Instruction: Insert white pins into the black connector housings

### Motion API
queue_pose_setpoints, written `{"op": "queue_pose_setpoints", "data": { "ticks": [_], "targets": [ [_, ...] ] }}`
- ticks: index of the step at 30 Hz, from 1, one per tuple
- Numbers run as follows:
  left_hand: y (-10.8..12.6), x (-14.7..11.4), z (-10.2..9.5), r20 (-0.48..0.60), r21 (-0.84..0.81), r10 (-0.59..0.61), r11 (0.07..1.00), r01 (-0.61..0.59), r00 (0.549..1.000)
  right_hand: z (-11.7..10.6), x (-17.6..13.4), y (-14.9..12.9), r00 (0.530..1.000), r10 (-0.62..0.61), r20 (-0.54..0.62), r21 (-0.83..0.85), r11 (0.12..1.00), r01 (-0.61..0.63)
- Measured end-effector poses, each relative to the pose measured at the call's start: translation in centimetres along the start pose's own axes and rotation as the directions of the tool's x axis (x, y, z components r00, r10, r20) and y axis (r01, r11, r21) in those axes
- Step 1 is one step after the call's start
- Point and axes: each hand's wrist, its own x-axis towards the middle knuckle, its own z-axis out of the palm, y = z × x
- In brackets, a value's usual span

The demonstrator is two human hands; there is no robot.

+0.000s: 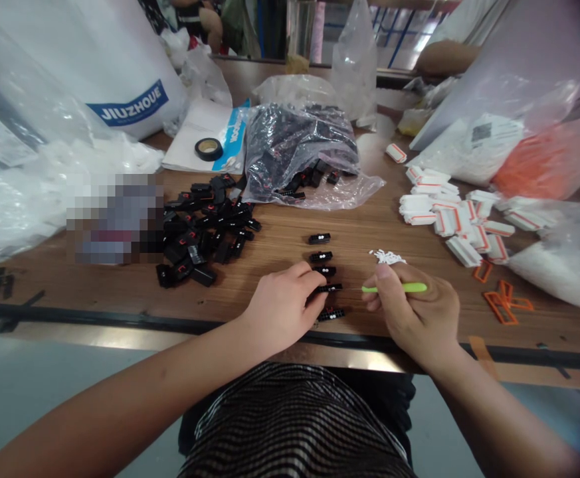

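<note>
My left hand (pixel 282 302) is closed, with thumb and fingers pinching a black connector housing (pixel 333 288) against the table. In my right hand (pixel 416 315) is a pick with a lime-green handle (pixel 413 287), held like a pen. Its thin metal shaft points left at the pinched housing; I cannot tell whether the tip touches it. More black housings, such as the far one (pixel 319 238) and the near one (pixel 330 314), lie in a column beside my left hand, with small white dots on their faces. Small white pins (pixel 388 256) are heaped just beyond my right hand.
A pile of black housings (pixel 210 226) lies left, below a plastic bag of black parts (pixel 302 149). Black tape (pixel 208 149) rests on a booklet. White pieces with orange edges (pixel 462 222), orange frames (pixel 501 305) and bags (pixel 563 259) lie right. Other people sit opposite.
</note>
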Motion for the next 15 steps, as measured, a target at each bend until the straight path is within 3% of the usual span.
{"op": "queue_pose_setpoints", "data": {
  "ticks": [4,10,15],
  "targets": [
    [-0.04,-0.01,0.0,0.005,-0.005,0.0,1.0,0.001,1.0,0.04,-0.08,-0.06,0.999,-0.024,0.029,-0.026,0.999,0.025],
    [-0.01,-0.02,0.1,-0.008,-0.011,-0.004,1.0,0.004,1.0,0.15,-0.21,0.5,0.985,0.132,-0.107,0.236,0.966,-0.104],
    [0.0,-0.02,0.13,-0.014,-0.01,-0.003,1.0,0.003,1.0,0.21,-0.29,0.71,0.983,0.15,-0.107,0.253,0.96,-0.119]
  ]
}}
